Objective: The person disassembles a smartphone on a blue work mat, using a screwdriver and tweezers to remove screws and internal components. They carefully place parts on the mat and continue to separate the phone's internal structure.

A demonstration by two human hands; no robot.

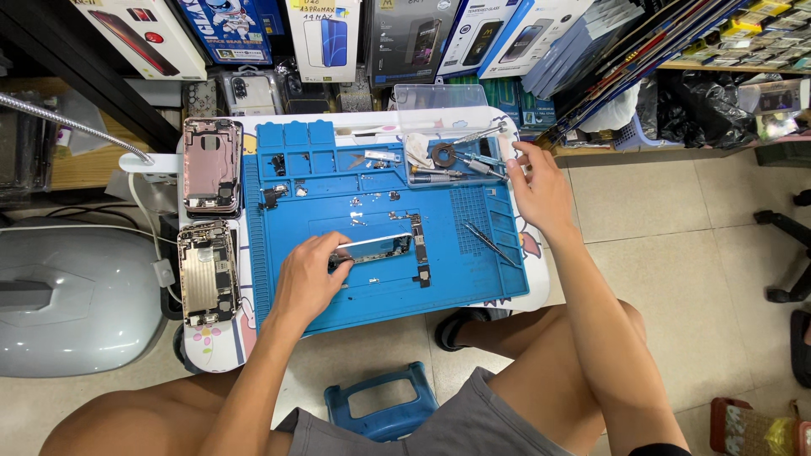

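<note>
Two opened phone housings (209, 215) lie stacked at the counter's left edge, well left of the left hand (311, 274); its fingers (338, 253) pinch a slim phone frame (376, 248) tilted on the blue repair mat (304, 181), a logic board (419, 253) just right of them; the work looks mid-disassembly, one hand steadying the frame; tweezers (492, 243) lie further right; the right hand (541, 190) has fingers (520, 154) loosely spread at the rim of a clear tool tray (439, 97), probably picking a tool; that calls for a short, careful lift; open mat lies between the hands, the counter's right edge close.
</note>
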